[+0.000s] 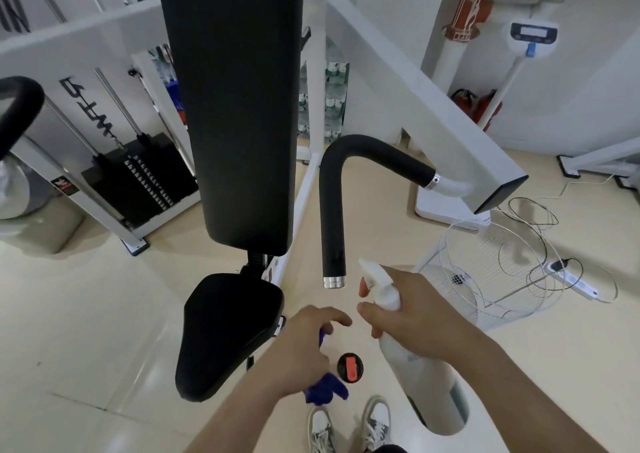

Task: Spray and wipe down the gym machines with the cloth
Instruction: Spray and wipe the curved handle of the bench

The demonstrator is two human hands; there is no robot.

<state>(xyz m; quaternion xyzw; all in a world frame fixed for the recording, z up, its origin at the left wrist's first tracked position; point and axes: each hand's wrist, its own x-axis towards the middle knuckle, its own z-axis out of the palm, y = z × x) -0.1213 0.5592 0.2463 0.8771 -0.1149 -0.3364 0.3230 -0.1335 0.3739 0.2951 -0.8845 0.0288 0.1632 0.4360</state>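
- right hand [415, 314] wrapped round the neck of a white plastic spray bottle [427, 386], smooth long cylinder body, tilted, index finger up at the trigger
- nozzle aimed left at the lower tip of the handle [331, 210], close to it, not touching
- handle = bent tube in matte black foam, hook-shaped, shiny metal end cap [334, 282] at the bottom, metal ring where it joins the white frame arm [433, 106]
- left hand [304, 348] clutches a bunched blue-purple cloth [325, 392], soft and crumpled, hanging out under the palm; thumb and forefinger stick forward loosely
- cloth sits below and left of the bottle, hands near each other, apart
- back pad [235, 106]: tall, flat, black smooth upholstery, rounded corners
- seat [225, 334]: black padded, rounded wedge, just left of left hand
- round black knob with orange-red lever [350, 367] between the hands, lower down
- black plate weight stack [138, 182] far left on steel guide rods
- white wire fan guard [485, 279] and white power strip [571, 279] on glossy beige tile floor [86, 331], right
- grey-white sneakers [346, 425] at bottom edge
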